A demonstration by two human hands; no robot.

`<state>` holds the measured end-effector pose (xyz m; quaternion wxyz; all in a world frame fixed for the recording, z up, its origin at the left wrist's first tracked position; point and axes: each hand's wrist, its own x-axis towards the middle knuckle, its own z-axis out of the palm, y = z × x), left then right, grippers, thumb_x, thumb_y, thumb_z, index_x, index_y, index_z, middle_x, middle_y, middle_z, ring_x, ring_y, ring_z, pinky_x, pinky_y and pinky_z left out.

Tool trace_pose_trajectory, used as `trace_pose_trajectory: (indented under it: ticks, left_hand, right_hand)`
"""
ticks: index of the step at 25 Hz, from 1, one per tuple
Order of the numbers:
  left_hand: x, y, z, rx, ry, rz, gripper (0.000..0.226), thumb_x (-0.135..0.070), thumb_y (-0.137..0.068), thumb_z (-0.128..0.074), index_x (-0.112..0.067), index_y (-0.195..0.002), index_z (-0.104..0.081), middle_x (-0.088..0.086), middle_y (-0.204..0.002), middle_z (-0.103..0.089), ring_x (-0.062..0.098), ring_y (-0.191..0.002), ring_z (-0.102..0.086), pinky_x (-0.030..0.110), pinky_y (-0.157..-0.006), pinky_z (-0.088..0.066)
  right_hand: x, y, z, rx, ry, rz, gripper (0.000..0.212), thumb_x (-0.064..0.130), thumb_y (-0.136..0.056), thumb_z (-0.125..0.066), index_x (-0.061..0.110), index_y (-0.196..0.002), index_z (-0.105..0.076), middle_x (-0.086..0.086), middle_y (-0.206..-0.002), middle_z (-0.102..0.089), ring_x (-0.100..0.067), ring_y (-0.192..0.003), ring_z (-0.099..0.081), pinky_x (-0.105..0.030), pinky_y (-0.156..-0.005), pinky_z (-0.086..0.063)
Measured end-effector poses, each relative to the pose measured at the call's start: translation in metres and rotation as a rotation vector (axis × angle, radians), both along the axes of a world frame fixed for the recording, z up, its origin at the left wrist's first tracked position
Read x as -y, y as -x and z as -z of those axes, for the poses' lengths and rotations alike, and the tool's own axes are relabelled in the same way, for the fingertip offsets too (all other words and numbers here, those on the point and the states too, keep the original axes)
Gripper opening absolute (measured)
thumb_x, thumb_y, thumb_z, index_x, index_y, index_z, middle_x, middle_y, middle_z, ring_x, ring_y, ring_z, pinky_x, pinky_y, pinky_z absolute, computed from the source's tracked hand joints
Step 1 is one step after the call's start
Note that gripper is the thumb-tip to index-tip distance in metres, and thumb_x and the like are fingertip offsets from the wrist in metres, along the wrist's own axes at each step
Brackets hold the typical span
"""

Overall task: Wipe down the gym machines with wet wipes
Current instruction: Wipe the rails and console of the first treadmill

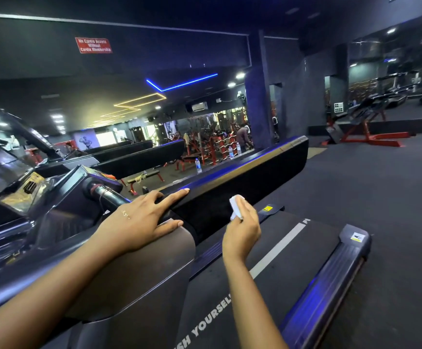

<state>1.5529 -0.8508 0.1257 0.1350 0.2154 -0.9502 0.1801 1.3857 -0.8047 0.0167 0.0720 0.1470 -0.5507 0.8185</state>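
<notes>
My left hand (pixel 142 217) lies flat with straight fingers on the near end of the treadmill's black side rail (pixel 250 170), where it meets the grey upright cover (pixel 139 280); the forefinger runs along the rail's top edge and the thumb rests on the cover. My right hand (pixel 242 230) pinches a folded white wet wipe (pixel 236 206) between thumb and curled fingers, held just beside the rail's inner face, above the left edge of the belt (pixel 293 253). I cannot tell whether the wipe touches the rail. The console (pixel 41 187) sits beyond my left hand. A water bottle (pixel 198 165) shows past the rail's top edge.
</notes>
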Motion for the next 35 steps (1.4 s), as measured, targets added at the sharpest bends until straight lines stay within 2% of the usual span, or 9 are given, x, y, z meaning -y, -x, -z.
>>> trace_pose_trajectory:
  ticks: [5, 8, 10, 14, 17, 22, 26, 30, 35]
  left_hand:
    - [0.003, 0.000, 0.002, -0.015, 0.006, 0.010, 0.068, -0.079, -0.066, 0.003, -0.064, -0.128, 0.024, -0.004, -0.131, -0.042, 0.015, -0.117, -0.049, 0.031, -0.088, -0.047]
    - [0.002, -0.001, 0.002, -0.024, 0.018, 0.014, 0.069, -0.079, -0.066, 0.002, -0.063, -0.130, 0.022, -0.005, -0.130, -0.042, 0.014, -0.117, -0.049, 0.030, -0.087, -0.047]
    - [0.000, -0.001, 0.002, -0.022, 0.019, 0.008, 0.070, -0.079, -0.066, 0.003, -0.062, -0.132, 0.021, -0.005, -0.131, -0.041, 0.015, -0.119, -0.048, 0.030, -0.088, -0.047]
    - [-0.001, 0.000, 0.001, -0.005, 0.017, 0.001, 0.072, -0.078, -0.065, 0.004, -0.061, -0.133, 0.022, -0.004, -0.133, -0.040, 0.015, -0.120, -0.047, 0.031, -0.088, -0.047]
    - [-0.001, 0.000, 0.000, -0.003, 0.007, -0.011, 0.071, -0.078, -0.065, 0.004, -0.062, -0.131, 0.023, -0.004, -0.129, -0.042, 0.014, -0.117, -0.048, 0.031, -0.087, -0.048]
    - [0.000, 0.000, 0.000, -0.003, -0.023, -0.014, 0.070, -0.079, -0.064, 0.000, -0.063, -0.129, 0.022, -0.004, -0.128, -0.042, 0.014, -0.116, -0.048, 0.030, -0.089, -0.046]
    - [-0.005, -0.002, -0.003, 0.014, -0.044, -0.004, 0.070, -0.077, -0.065, 0.000, -0.062, -0.130, 0.019, -0.005, -0.130, -0.041, 0.012, -0.115, -0.048, 0.027, -0.088, -0.044]
    - [-0.007, -0.004, -0.007, 0.064, -0.089, -0.013, 0.079, -0.090, -0.055, 0.004, -0.063, -0.127, 0.025, -0.006, -0.141, -0.034, 0.013, -0.124, -0.042, 0.027, -0.096, -0.040]
    - [-0.005, 0.026, -0.009, 0.082, -0.020, -0.008, 0.089, -0.091, -0.048, 0.024, -0.058, -0.131, 0.027, -0.001, -0.152, -0.022, 0.020, -0.134, -0.034, 0.038, -0.105, -0.037]
  right_hand:
    - [-0.001, -0.061, 0.011, -0.257, -0.056, 0.043, 0.048, -0.009, -0.074, -0.053, 0.017, -0.112, -0.068, -0.003, -0.100, -0.066, -0.015, -0.091, -0.061, -0.022, -0.074, -0.047]
    - [-0.015, -0.090, 0.023, -0.452, -0.055, 0.024, 0.036, 0.008, -0.082, -0.046, 0.014, -0.109, -0.069, -0.001, -0.099, -0.067, -0.007, -0.094, -0.057, -0.015, -0.082, -0.046]
    - [-0.022, -0.072, 0.021, -0.531, -0.046, -0.012, 0.039, 0.004, -0.078, -0.044, 0.011, -0.106, -0.070, 0.000, -0.103, -0.068, -0.006, -0.097, -0.058, -0.006, -0.090, -0.040]
    - [-0.016, 0.010, -0.004, -0.191, -0.037, 0.044, 0.047, -0.021, -0.072, -0.048, 0.001, -0.108, -0.068, -0.012, -0.111, -0.066, -0.023, -0.101, -0.062, 0.007, -0.087, -0.027]
    - [0.003, 0.019, -0.019, -0.112, -0.050, -0.057, 0.041, -0.017, -0.082, -0.047, 0.001, -0.115, -0.063, -0.014, -0.116, -0.062, -0.029, -0.108, -0.058, 0.006, -0.081, -0.028]
    - [0.002, -0.063, -0.010, -0.429, -0.063, 0.085, 0.036, 0.000, -0.081, -0.051, 0.008, -0.112, -0.067, -0.008, -0.105, -0.066, -0.015, -0.095, -0.056, -0.020, -0.080, -0.044]
    - [-0.017, -0.084, 0.002, -0.590, -0.050, -0.024, 0.033, 0.009, -0.083, -0.048, 0.010, -0.109, -0.069, -0.001, -0.105, -0.067, -0.006, -0.096, -0.056, -0.006, -0.088, -0.039]
    - [-0.041, -0.043, 0.001, -0.349, 0.042, -0.208, 0.043, -0.009, -0.074, -0.054, 0.015, -0.105, -0.071, 0.011, -0.106, -0.066, 0.012, -0.101, -0.056, -0.003, -0.089, -0.038]
    - [-0.068, 0.027, 0.007, 0.110, 0.075, -0.535, 0.047, -0.005, -0.085, -0.049, 0.035, -0.097, -0.069, 0.019, -0.104, -0.068, 0.009, -0.099, -0.059, -0.009, -0.088, -0.044]
